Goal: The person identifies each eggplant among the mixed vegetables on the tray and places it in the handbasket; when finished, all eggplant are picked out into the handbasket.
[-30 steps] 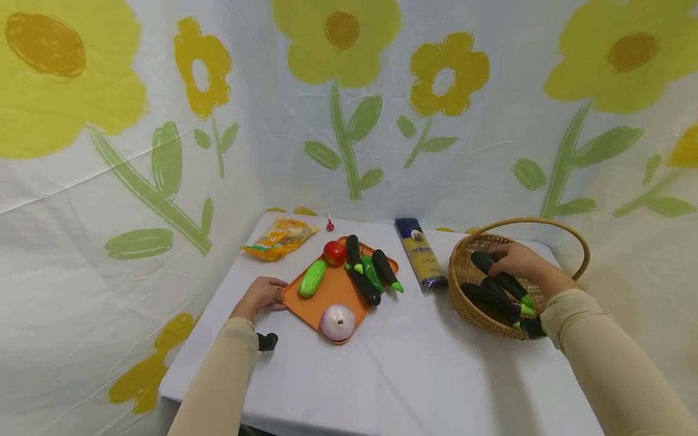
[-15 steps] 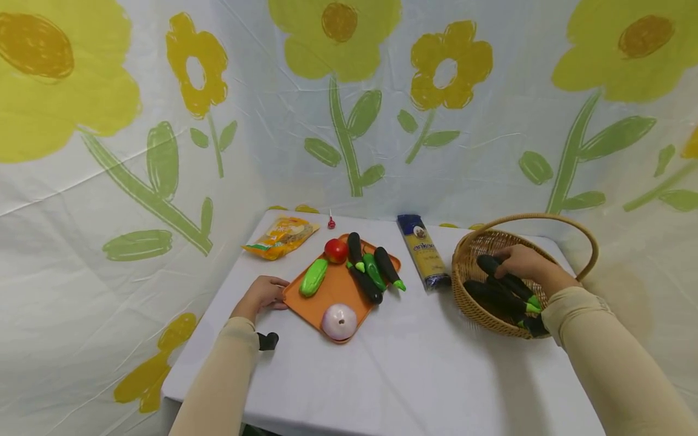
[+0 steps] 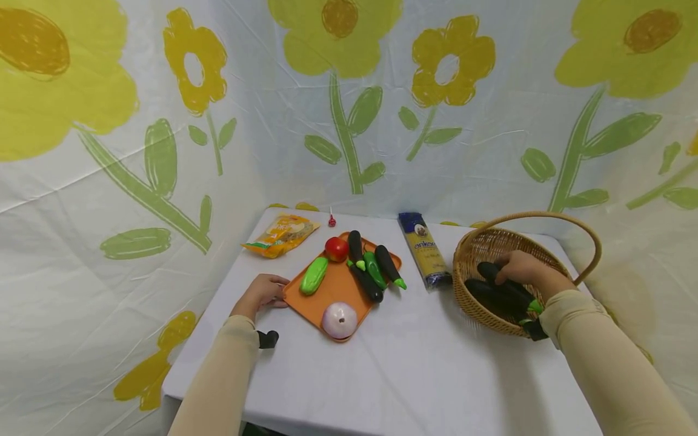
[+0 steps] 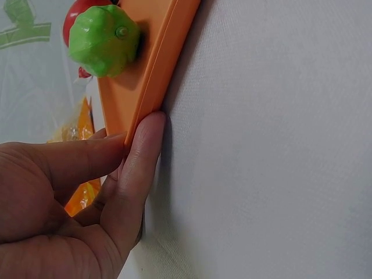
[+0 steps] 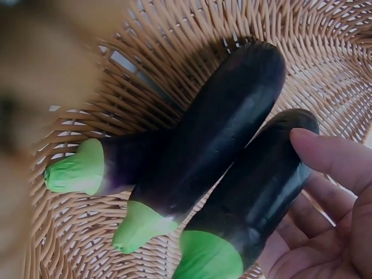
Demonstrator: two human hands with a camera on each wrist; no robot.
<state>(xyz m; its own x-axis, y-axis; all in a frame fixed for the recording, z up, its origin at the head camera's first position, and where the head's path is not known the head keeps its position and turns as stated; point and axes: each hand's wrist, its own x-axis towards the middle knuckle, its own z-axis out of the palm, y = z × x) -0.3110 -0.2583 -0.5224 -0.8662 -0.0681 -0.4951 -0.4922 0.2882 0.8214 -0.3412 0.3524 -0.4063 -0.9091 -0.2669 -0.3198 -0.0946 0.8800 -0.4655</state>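
At the left corner of the orange tray (image 3: 319, 307), my left hand (image 3: 263, 294) pinches the rim, thumb above and fingers beneath, as the left wrist view shows. On the tray lie a light green cucumber-like vegetable (image 3: 314, 276), a tomato (image 3: 336, 249), a purple onion (image 3: 339, 320), a green pepper (image 3: 374, 270) and several dark eggplants (image 3: 388, 264). Inside the wicker basket (image 3: 468, 310), my right hand (image 3: 525, 269) holds an eggplant (image 5: 261, 180) between thumb and fingers. Two other eggplants (image 5: 215, 122) rest in the basket beside it, one partly covering the other.
A spaghetti pack (image 3: 424, 251) lies between tray and basket. Behind the tray are an orange food bag (image 3: 282, 235) and a red lollipop (image 3: 332, 220). The basket's tall handle (image 3: 591, 233) arches over its back. Flowered curtains (image 3: 262, 121) enclose the white table (image 3: 414, 363).
My right hand has lowered slightly within the basket, still holding the eggplant. My left hand stays at the tray corner. The head view has shifted a little.
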